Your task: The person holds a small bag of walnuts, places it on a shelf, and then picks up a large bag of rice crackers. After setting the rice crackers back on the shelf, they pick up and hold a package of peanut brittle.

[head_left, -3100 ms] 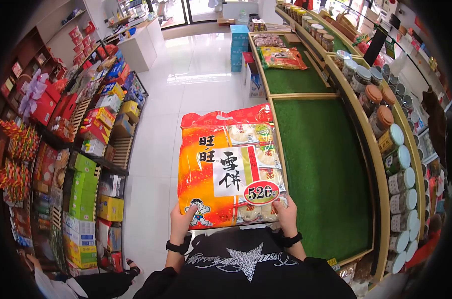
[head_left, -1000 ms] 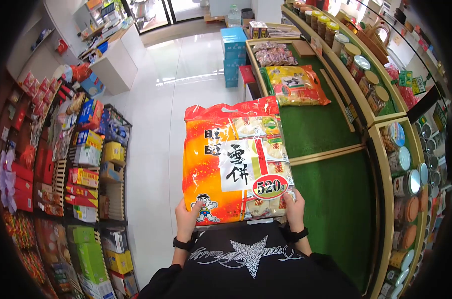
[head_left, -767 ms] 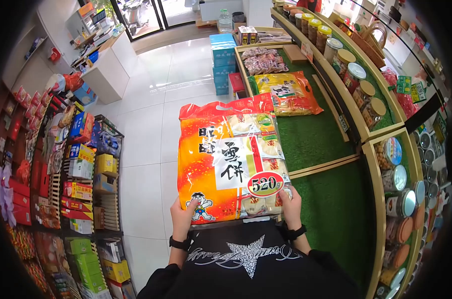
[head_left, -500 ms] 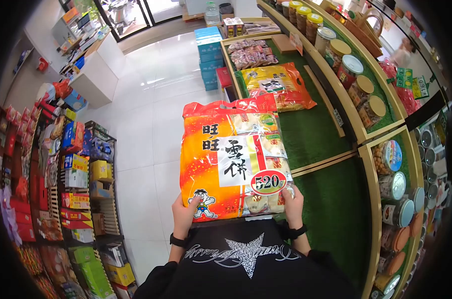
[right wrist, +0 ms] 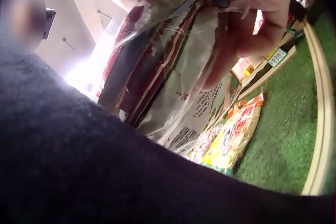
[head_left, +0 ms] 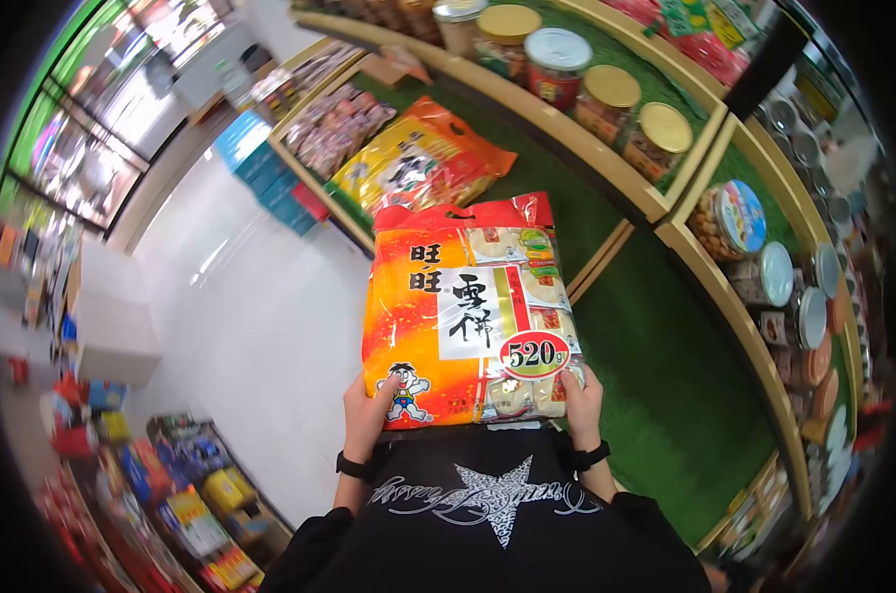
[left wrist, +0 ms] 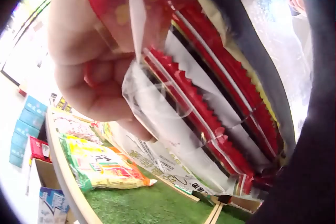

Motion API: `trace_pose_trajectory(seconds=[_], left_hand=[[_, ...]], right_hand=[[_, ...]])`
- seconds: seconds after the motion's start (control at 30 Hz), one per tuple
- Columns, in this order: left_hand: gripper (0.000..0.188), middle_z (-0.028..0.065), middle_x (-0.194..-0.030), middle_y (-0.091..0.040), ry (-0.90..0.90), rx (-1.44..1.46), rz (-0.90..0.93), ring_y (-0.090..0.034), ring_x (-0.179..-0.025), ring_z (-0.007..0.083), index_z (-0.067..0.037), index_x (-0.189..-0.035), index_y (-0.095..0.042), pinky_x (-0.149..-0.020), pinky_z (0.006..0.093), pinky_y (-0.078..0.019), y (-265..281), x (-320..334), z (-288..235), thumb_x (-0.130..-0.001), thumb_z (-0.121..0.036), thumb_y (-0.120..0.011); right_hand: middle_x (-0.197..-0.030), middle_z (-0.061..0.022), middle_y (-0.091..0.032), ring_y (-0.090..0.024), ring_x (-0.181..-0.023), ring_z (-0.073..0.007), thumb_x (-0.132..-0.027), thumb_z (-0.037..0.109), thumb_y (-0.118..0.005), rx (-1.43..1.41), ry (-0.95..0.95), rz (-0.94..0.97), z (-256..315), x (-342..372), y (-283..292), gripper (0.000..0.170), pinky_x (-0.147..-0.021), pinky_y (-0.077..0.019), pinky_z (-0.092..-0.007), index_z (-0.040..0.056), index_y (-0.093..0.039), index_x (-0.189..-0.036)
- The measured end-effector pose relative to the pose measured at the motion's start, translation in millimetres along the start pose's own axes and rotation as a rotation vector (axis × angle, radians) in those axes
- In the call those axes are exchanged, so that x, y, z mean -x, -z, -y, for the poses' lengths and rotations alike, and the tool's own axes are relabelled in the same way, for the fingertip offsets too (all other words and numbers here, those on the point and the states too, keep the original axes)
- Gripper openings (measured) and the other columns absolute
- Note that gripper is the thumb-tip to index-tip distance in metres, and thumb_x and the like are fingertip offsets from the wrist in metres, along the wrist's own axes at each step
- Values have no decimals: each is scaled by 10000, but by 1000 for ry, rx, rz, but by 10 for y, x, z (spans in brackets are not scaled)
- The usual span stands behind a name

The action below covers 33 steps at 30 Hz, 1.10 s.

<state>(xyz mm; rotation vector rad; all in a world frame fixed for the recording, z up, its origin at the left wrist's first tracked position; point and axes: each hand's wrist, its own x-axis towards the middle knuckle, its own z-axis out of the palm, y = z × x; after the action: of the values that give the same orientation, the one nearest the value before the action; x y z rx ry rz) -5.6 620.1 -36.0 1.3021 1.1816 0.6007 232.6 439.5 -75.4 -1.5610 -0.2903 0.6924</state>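
Observation:
A large orange and red bag of rice crackers (head_left: 468,316), marked 520g, is held up in front of the chest in the head view. My left hand (head_left: 369,410) grips its lower left corner, thumb on the printed front. On the opposite lower corner my right hand (head_left: 580,403) has its thumb on the front too. The left wrist view shows the left hand's curled fingers (left wrist: 105,82) against the bag's underside, where individually wrapped crackers (left wrist: 210,108) show through clear film. In the right wrist view, the right hand's fingers (right wrist: 247,45) curl behind the bag.
Beyond the held bag, a yellow and orange snack bag (head_left: 423,158) lies on a green-lined display shelf (head_left: 665,356), beside small packets (head_left: 339,128). Lidded jars (head_left: 556,64) line the wooden ledge. Blue boxes (head_left: 260,168) stand on the tiled floor (head_left: 230,316); packed shelves (head_left: 191,494) stand left.
The view has turned right toward the green-lined display, so the yellow snack bag and jars sit further left. Both hands keep hold of the rice cracker bag.

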Motion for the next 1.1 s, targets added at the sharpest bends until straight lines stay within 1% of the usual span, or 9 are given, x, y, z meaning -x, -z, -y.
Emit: trace_pose_trajectory(seconds=[0.2,0.27,0.4,0.63,0.8,0.83,0.97,1.07,1.1], left_hand=[[294,91,-845,-636,-34,10,297,-599,-720,103,62,-980,-554,-631,232,-483,-55,-969,-408,-805,-165,-621],[294,94,-844,-637,-44,-98,364,-600,-720,104,63,-978,-554,-635,232,-485,-72,-1201,-566,-807,-166,-620],[304,94,-851,-635,-42,-102,512,-592,-729,99,60,-976,-556,-636,236,-480,-74,-1688,-468,-804,-181,-626],[319,85,-846,-633,72,-157,658,-584,-723,97,59,-977,-558,-639,242,-475,-76,-2189,-313,-804,-200,-626],[320,88,-845,-633,-34,-270,741,-569,-746,111,58,-978,-561,-659,256,-456,-265,-2466,-191,-818,-215,-609],[318,89,-847,-632,-56,-229,762,-565,-745,106,54,-980,-561,-662,256,-453,-334,-2523,-196,-817,-215,-610],[343,99,-886,-632,-148,-332,785,-572,-763,113,50,-994,-558,-685,259,-451,-617,-2931,-37,-813,-235,-616],[353,99,-893,-632,-259,-245,754,-580,-783,134,50,-996,-558,-697,265,-450,-896,-3215,83,-811,-245,-616],[354,102,-906,-629,-256,-180,718,-583,-797,154,47,-996,-559,-711,275,-449,-992,-3218,47,-809,-248,-616]], right_hand=[[-872,-59,-607,-536,-765,-87,-832,166,-582,-31,34,-310,69,48,-329,257,-691,-439,-235,-41,-551,-981],[-879,-58,-605,-535,-766,-86,-832,166,-581,15,28,-381,113,64,-470,260,-691,-440,-236,-39,-550,-989],[-895,-61,-604,-535,-775,-86,-834,162,-584,-28,-4,-519,87,78,-727,263,-700,-440,-235,-41,-550,-999],[-876,-64,-608,-540,-772,-93,-823,146,-594,-15,-114,-682,31,137,-1102,251,-699,-444,-244,-48,-560,-979],[-876,-62,-613,-547,-778,-91,-838,148,-560,1,-144,-733,-308,-2,-1118,251,-695,-447,-240,-53,-565,-987],[-861,-98,-624,-567,-765,-123,-810,175,-599,-19,-133,-746,-379,-67,-1113,283,-684,-452,-261,-51,-566,-976],[-870,-123,-626,-580,-774,-145,-812,218,-593,61,-138,-738,-421,-445,-1031,329,-695,-454,-278,-55,-557,-992],[-874,-140,-627,-591,-785,-175,-812,255,-590,108,-33,-746,-581,-820,-946,367,-703,-454,-293,-47,-548,-1017],[-877,-152,-625,-595,-793,-190,-811,282,-586,116,-58,-735,-607,-941,-912,383,-711,-453,-298,-42,-548,-1012]])
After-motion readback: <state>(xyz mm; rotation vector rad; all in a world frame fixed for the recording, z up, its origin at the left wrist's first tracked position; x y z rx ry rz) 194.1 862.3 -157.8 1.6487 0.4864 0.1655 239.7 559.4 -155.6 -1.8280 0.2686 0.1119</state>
